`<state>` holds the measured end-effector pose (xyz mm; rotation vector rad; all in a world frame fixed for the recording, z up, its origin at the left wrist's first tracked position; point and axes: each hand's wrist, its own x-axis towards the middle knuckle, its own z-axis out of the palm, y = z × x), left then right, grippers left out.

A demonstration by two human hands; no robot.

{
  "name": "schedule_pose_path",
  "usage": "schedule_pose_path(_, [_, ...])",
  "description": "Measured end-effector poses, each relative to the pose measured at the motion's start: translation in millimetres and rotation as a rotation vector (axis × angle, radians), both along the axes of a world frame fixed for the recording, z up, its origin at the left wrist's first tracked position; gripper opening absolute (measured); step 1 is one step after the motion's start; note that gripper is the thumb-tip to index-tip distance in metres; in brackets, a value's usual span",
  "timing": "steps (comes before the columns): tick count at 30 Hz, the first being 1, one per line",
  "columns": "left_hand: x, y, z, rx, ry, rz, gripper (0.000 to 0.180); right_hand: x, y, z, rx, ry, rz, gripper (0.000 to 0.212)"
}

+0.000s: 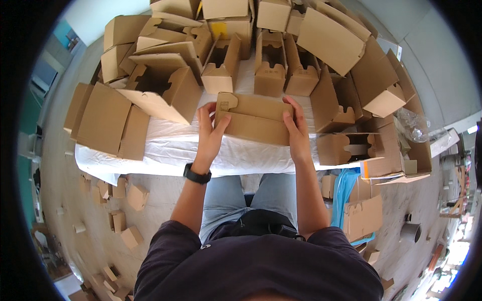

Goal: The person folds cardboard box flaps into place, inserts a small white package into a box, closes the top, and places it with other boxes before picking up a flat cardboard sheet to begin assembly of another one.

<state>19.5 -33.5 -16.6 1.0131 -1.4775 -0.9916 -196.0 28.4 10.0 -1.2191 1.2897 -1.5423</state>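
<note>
Between my two hands is a long brown cardboard box (258, 120), over the near part of a table covered with a white cloth (251, 158). My left hand (211, 125) grips its left end, the thumb pressed on the near side. At the other end my right hand (296, 125) holds on in the same way, thumb toward me. A flap with a rounded cut edge shows at the box's upper left; its inside is hidden. Just beyond it stand two narrow open boxes, one at the left (221, 65) and one at the right (270, 65).
Open cardboard boxes crowd the table's left (160, 90), back and right, with a large carton (416, 155) at the right edge. Crumpled clear plastic (411, 125) lies near it. Below hangs a blue plastic bag (344, 193) beside cardboard. Small boxes (138, 196) are scattered on the floor.
</note>
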Motion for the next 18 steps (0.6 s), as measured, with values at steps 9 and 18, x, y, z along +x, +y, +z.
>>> schedule_pose_path(9, [-2, -5, 20, 0.139, 0.146, -0.265, 0.060, 0, -16, -9, 0.055, 0.029, -0.015, 0.040])
schedule_pose_path(18, [2, -1, 16, 0.116, 0.091, -0.290, 0.054, 2, -13, -14, -0.005, 0.352, -0.107, 0.028])
